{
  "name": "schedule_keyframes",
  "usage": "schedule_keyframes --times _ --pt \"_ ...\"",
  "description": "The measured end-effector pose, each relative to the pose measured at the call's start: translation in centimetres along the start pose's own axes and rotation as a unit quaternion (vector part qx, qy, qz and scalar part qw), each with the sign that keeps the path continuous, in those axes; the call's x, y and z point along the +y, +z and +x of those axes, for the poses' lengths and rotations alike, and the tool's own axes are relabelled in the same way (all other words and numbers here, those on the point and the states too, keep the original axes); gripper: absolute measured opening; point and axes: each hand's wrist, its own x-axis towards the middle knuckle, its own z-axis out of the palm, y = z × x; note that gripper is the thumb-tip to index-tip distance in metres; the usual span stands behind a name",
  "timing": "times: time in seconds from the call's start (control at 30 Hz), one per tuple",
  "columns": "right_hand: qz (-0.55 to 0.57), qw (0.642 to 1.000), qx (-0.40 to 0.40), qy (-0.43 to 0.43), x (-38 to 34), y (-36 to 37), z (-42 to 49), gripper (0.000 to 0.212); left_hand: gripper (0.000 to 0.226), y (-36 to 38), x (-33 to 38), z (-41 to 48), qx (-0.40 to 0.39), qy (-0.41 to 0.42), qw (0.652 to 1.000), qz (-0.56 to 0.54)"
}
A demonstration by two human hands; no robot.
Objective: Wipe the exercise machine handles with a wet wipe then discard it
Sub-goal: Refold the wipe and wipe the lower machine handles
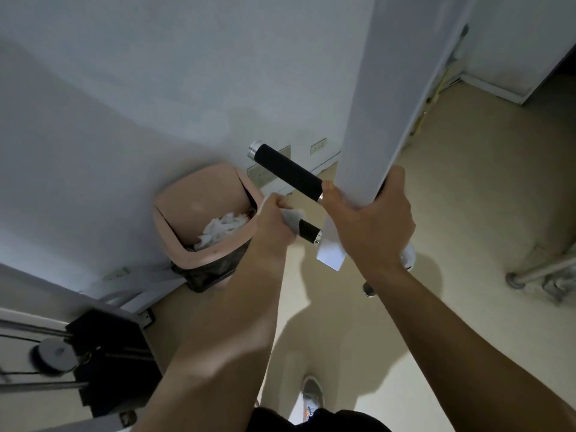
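Below, close beside the white post (371, 98) of the exercise machine, both hands are seen at work. The left hand (274, 226) is clenched around a white wet wipe (292, 217), which is pressed against the lower handle (308, 231), a short black foam bar with a silver end cap that juts out to the left of the post. Only the inner end of that handle is left uncovered; the rest is hidden under the wipe and the grip. The right hand (371, 226) is wrapped around the post itself, thumb on the left face and fingers curled round the right edge, so its grip is closed on the post. Above the lower handle, the upper handle (286, 170) is seen untouched, also reaching out left of the post, black with silver caps.

Further left of the post, against the wall, a pink bin (202, 226) with a dark liner is standing on the floor, and crumpled white wipes (223, 229) are lying inside it. A weight stack with a pulley (54, 355) is seen at the far left of the post.
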Motion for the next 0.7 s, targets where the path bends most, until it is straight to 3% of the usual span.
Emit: schedule_keyframes --times 0.13,0.2,0.3,0.33,0.4,0.43,0.47,0.6,0.7 --pt "-0.009 1.000 0.003 0.004 -0.5 0.5 -0.3 0.054 0.037 -1.6 -1.5 -1.1 -0.068 0.027 0.993 -0.091" --pt "-0.010 1.000 0.003 0.009 -0.5 0.6 -0.2 0.054 0.017 -1.0 -3.8 -1.2 -0.091 0.013 0.994 -0.063" --pt "-0.011 1.000 0.001 0.011 -0.3 0.3 0.0 0.055 0.059 -0.1 -6.3 2.3 -0.020 0.000 0.999 0.043" --pt "-0.010 1.000 0.001 0.010 -0.1 0.2 0.2 0.055 0.054 0.3 -6.2 3.7 -0.004 -0.016 0.998 0.055" --pt "-0.009 1.000 -0.008 0.007 0.1 0.0 0.3 0.056 0.023 1.1 -3.4 1.7 0.009 -0.036 0.997 0.064" --pt "-0.011 1.000 -0.012 0.004 0.1 -0.1 0.3 0.056 0.017 0.8 -2.0 1.1 0.024 -0.031 0.999 0.031" --pt "-0.014 1.000 -0.011 0.002 0.1 0.0 0.3 0.056 0.026 0.6 -0.8 0.5 0.024 -0.023 0.999 -0.011" --pt "-0.017 1.000 -0.009 0.002 -0.2 0.4 0.2 0.055 0.039 -1.3 -0.2 -0.5 -0.075 0.006 0.987 -0.142" --pt "-0.024 1.000 0.003 0.000 -0.2 0.6 -0.2 0.055 0.038 -1.8 -2.0 -0.1 -0.076 -0.015 0.990 -0.116"
